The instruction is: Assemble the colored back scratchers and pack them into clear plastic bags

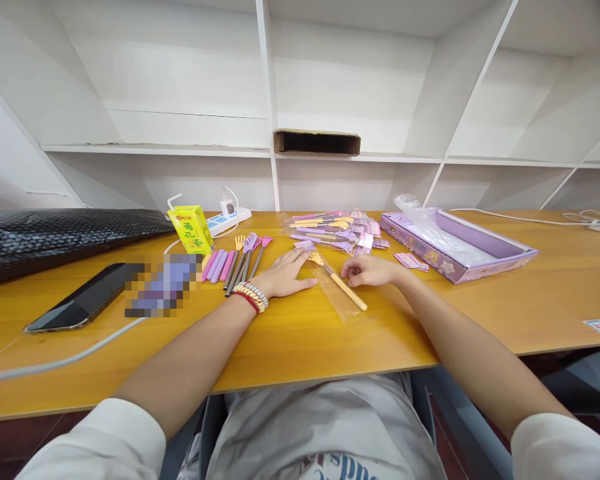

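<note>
My left hand (283,275) lies flat on the table with fingers stretched out, its fingertips at a small pink card (305,245). Beside it, a yellow back scratcher (347,289) with a claw-shaped head lies on or in a clear plastic bag (341,303). Just right of the scratcher is my right hand (373,271), its fingers curled closed; whatever they may hold is hidden. To the left of my left hand are several loose scratcher rods with coloured claw heads (245,259) and several pink, purple and yellow handles (219,265).
Bagged back scratchers (325,227) are piled at the back. A purple box (460,250) with clear plastic stands right, beside pink cards (411,261). At left are a yellow drink carton (193,230), a phone (80,300), a cable (75,361) and a power strip (230,219).
</note>
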A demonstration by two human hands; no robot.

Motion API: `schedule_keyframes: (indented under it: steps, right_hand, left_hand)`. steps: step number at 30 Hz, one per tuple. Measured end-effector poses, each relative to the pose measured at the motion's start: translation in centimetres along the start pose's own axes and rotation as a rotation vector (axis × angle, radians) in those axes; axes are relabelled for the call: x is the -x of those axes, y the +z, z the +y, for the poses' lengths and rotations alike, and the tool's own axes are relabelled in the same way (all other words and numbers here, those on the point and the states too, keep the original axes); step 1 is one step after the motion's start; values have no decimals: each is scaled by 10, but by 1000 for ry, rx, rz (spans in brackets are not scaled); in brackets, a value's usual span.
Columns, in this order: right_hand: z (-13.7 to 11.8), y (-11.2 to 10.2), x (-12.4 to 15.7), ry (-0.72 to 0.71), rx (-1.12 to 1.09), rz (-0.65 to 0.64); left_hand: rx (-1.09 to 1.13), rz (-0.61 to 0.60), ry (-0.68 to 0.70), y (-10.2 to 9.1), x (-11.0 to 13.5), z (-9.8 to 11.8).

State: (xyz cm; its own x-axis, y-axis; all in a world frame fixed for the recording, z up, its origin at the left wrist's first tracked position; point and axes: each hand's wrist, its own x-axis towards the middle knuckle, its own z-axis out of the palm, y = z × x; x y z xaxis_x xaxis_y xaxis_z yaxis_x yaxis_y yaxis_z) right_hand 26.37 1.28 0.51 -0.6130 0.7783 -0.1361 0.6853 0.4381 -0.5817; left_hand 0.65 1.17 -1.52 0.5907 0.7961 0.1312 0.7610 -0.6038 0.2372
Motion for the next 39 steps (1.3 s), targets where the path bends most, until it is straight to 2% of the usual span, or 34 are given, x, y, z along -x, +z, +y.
schedule_keyframes:
  steps: [5,9,16,20,28,39]
  right_hand:
    - [2,1,1,-93,-80,-51]
    - [-2,3,2,-125,-79,-39]
    - [-7,4,1,6,197,90]
    - [-1,3,0,41,259,122]
    - [5,-4,2,50,158,-20]
    - [-7,-4,4,97,252,-116]
  left_hand:
    - [-4,-54,44,-1,0,2]
    - [-4,-64,-10,-1,-1,4]
    - [-101,68,-95,2,-1,6]
    - [-83,70,-150,1,0,4]
    - [-121,31,-154,2,-3,0]
    - [-95,22,-222,4,-6,3]
